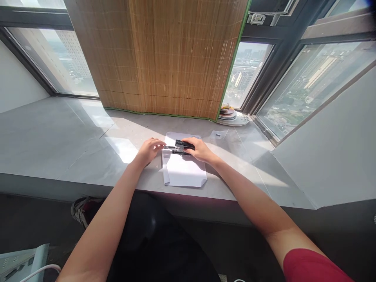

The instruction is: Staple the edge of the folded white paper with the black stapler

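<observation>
A black stapler [183, 144] lies opened up over a stack of white paper [185, 172] on the window ledge. My right hand [199, 149] grips it from the right, thumb and fingers closed around its rear end. To the left, my left hand [152, 150] has its fingertips pinched at the end of a thin silver strip [169, 147] that runs between the stapler's black parts. Whether that strip is the staple channel or a row of staples is too small to tell. The paper's lower corners curl up a little.
A small clear plastic packet [217, 135] lies right of the paper. Stacked plates [227, 114] stand in the far corner by the window. A bamboo blind [173, 58] hangs down to the ledge [58, 145]. The ledge's front edge is close to my knees.
</observation>
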